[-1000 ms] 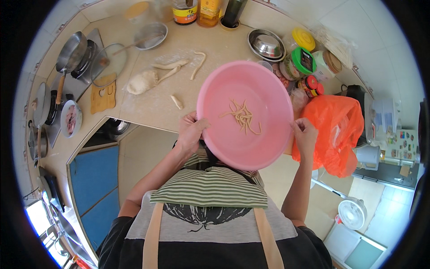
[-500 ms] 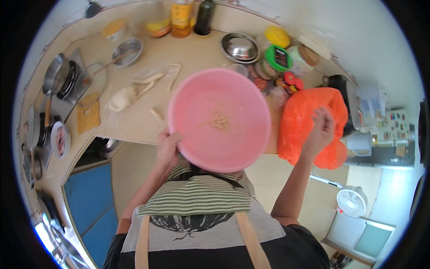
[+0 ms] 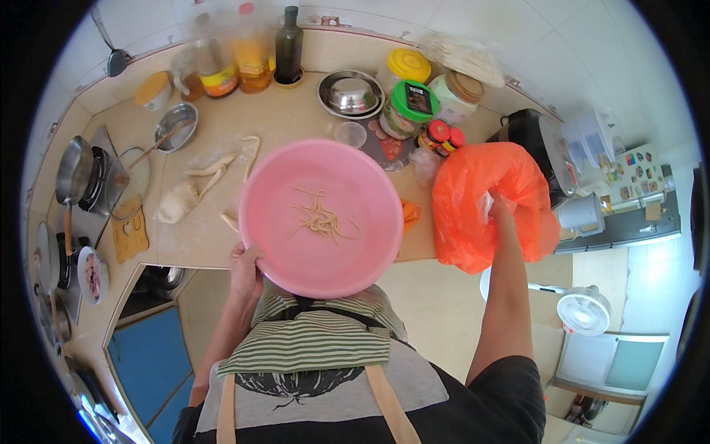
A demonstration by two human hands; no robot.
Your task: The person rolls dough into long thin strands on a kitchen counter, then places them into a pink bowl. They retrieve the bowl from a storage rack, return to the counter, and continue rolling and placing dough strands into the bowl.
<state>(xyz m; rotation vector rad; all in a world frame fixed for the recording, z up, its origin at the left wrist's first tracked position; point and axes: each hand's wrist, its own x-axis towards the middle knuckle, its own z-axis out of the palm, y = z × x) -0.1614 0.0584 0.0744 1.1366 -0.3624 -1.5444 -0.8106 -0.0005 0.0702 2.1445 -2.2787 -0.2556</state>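
Observation:
My left hand (image 3: 246, 268) grips the near-left rim of a wide pink basin (image 3: 296, 270), which overhangs the counter's front edge. Thin, pale noodle-like strips (image 3: 324, 224) lie in a loose heap inside it. My right hand (image 3: 501, 207) reaches down into the mouth of an orange plastic bag (image 3: 462, 229); its fingers are hidden there. Left of the basin, a lump of pale dough (image 3: 179, 204) and a few long dough strips (image 3: 214, 174) rest on the floury counter.
Oil bottles (image 3: 252, 63), steel bowls (image 3: 350, 96) and lidded jars (image 3: 408, 111) line the back wall. A black appliance (image 3: 529, 137) stands behind the bag. Toward the left are a stove with a pan (image 3: 74, 170), a wooden board (image 3: 131, 235) and a bowl of meat (image 3: 93, 274).
My right hand has gone from above the orange bag down into its opening. The left hand stays on the basin rim. The whole view has shifted slightly.

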